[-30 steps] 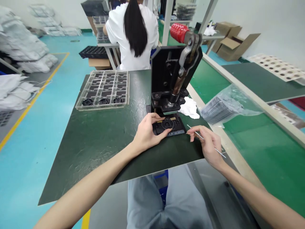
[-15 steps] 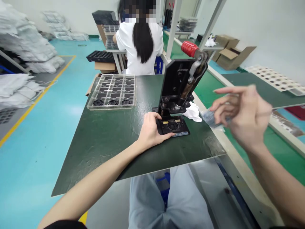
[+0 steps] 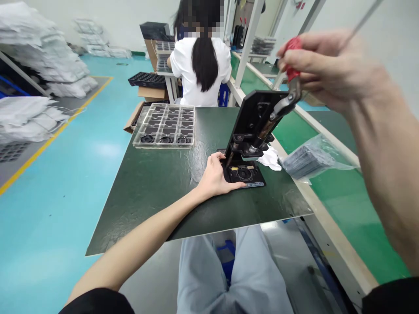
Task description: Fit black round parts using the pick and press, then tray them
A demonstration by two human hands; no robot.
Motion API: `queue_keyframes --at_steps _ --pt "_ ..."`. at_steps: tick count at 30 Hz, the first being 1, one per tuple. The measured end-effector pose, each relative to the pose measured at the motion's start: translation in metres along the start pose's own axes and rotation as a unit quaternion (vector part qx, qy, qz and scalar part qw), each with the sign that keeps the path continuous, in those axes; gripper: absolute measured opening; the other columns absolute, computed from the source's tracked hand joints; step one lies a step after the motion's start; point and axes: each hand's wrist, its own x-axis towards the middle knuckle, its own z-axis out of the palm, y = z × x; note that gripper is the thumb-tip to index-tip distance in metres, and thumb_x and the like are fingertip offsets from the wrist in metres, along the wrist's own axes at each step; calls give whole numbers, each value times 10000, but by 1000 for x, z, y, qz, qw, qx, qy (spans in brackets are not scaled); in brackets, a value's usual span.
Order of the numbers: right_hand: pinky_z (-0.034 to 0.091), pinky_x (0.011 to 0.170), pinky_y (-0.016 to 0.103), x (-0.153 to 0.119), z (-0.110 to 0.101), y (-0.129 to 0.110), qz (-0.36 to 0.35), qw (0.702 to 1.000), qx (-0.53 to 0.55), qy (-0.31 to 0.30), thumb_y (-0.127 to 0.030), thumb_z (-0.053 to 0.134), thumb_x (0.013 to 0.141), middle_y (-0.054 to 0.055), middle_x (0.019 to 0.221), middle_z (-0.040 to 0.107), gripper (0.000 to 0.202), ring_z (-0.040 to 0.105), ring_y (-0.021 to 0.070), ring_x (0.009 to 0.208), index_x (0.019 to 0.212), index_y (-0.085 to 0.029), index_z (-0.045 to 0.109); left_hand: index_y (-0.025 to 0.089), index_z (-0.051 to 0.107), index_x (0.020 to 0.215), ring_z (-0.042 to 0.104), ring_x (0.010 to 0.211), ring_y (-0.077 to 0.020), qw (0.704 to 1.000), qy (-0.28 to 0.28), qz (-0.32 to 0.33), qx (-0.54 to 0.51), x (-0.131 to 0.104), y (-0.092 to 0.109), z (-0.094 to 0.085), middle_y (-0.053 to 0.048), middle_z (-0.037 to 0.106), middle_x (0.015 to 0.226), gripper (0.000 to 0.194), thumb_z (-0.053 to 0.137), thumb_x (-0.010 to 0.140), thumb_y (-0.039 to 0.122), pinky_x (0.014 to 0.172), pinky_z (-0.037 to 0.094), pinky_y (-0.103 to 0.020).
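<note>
A black hand-operated toggle press (image 3: pixel 250 117) stands on the green table. My left hand (image 3: pixel 216 176) grips the left side of its base plate (image 3: pixel 258 185), with the thumb along the front edge and the fingers behind. A round black part (image 3: pixel 244 173) lies in the fixture on the base, under the raised press head. My right hand (image 3: pixel 330 65) is closed round the red handle (image 3: pixel 292 56) at the top of the lever. A thin grey rod-like tool (image 3: pixel 365 19) sticks up from behind that hand; its kind cannot be made out.
A clear compartment tray (image 3: pixel 163 126) holding black parts sits at the table's far left. White crumpled tissue (image 3: pixel 270 158) and a plastic bag of grey pieces (image 3: pixel 307 157) lie right of the press. A co-worker (image 3: pixel 204 65) sits ahead; a green conveyor (image 3: pixel 347 205) runs along the right.
My right hand has risen from beside the press and closed on the red handle. The handle is tipped further right. My left hand keeps its grip on the base.
</note>
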Motion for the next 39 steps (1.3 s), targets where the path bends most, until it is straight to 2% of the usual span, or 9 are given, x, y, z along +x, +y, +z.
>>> queue_keyframes --at_steps 2,7,12,19,22,25,30,33,39 --pt "401 643 195 -33 3 -18 -90 994 -31 -53 -297 653 926 -62 1074 669 324 627 59 937 1177 -93 638 211 280 1239 527 1261 -354 1000 3 -1 6 0 1 -1 -139 435 1280 1022 962 554 545 1064 526 -561" --pt "325 424 203 -106 32 -12 -250 947 -134 148 -166 779 927 71 1063 662 296 572 70 650 1153 -175 588 214 291 1220 535 1239 -339 1000 8 -2 8 1 3 -1 -132 444 1264 1002 962 552 540 1046 532 -547" --pt "633 781 381 -132 57 30 -319 910 -167 203 -150 756 931 73 1003 672 204 722 240 966 1054 -215 607 211 291 1205 545 1218 -332 1000 17 -4 -2 1 2 1 -130 449 1241 1011 974 531 527 1050 531 -543" --pt "610 628 338 -137 44 19 -235 938 -171 191 -287 836 881 74 1005 694 231 716 221 842 1011 -216 658 219 292 1165 542 1171 -306 1000 15 -12 18 1 3 -1 -105 445 1206 998 981 512 525 1045 529 -534" --pt "541 616 253 -97 24 -17 -188 962 -131 148 -274 699 999 41 1111 683 195 681 141 873 1180 -231 642 223 304 1122 530 1172 -310 999 5 -16 31 2 6 -4 -99 453 1189 962 979 513 537 1037 523 -527" --pt "512 732 237 -37 8 -37 -68 991 -116 4 -342 723 958 -16 1081 685 192 664 131 1009 1101 -215 709 219 326 1085 526 1140 -305 999 -4 -4 44 3 9 -7 -98 477 1157 903 968 539 543 1021 510 -528" --pt "498 737 327 5 -1 -16 165 966 -185 -77 -552 655 969 6 678 619 440 574 116 671 872 -138 765 209 446 1090 447 1195 -322 994 -2 42 99 1 18 -12 -111 457 1186 778 959 588 509 1049 457 -541" --pt "438 680 318 -43 -9 13 124 971 -207 3 -541 507 1059 93 972 708 548 563 121 696 915 -64 732 209 584 1111 381 1241 -334 988 -10 74 137 -4 26 -14 -126 383 1248 593 913 691 468 1080 417 -534" --pt "393 538 245 -227 -17 65 -58 933 -355 -19 -374 502 1089 21 792 722 388 627 128 608 848 -163 721 278 710 1195 422 1171 -289 968 -86 164 167 -10 34 -14 -113 475 1233 262 647 972 401 1059 416 -497"
